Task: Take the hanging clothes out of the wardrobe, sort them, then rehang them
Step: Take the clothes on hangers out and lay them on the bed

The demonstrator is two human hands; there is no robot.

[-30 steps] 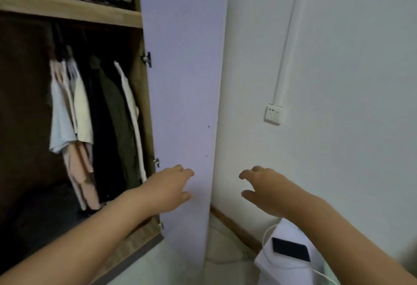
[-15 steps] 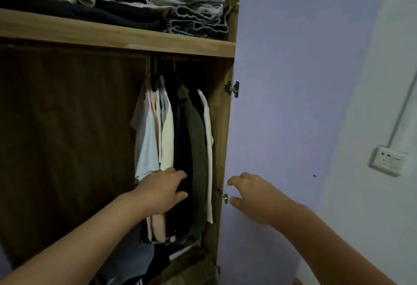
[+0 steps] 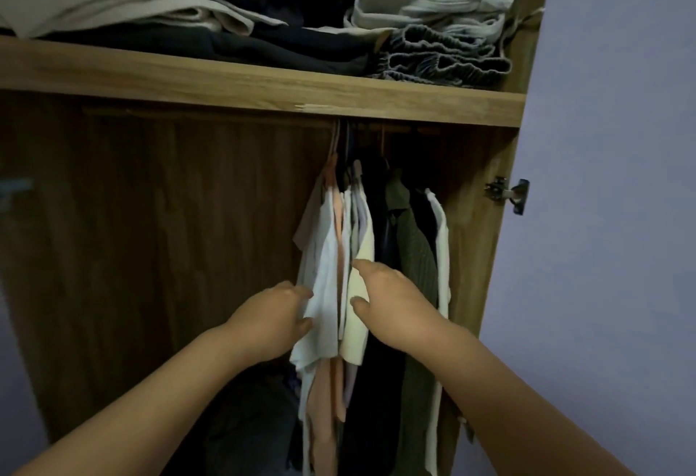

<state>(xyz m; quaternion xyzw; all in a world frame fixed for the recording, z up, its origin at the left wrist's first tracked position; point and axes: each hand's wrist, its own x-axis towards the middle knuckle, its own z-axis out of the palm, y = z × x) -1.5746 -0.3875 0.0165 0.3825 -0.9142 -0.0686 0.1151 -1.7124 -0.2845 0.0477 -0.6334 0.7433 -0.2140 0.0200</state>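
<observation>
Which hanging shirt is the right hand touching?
The cream shirt. The right hand rests its fingers on it, beside the dark clothes; the white shirt further left is by the left hand instead.

Both forearms reached forward and up, converging. The left hand and the right hand were close together, fingers loosely extended, thumbs apart.

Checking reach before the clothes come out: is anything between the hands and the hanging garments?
Nothing visible. The left hand touches the white hanging shirt; the right hand rests on the cream hanging shirt. The door stands open.
</observation>
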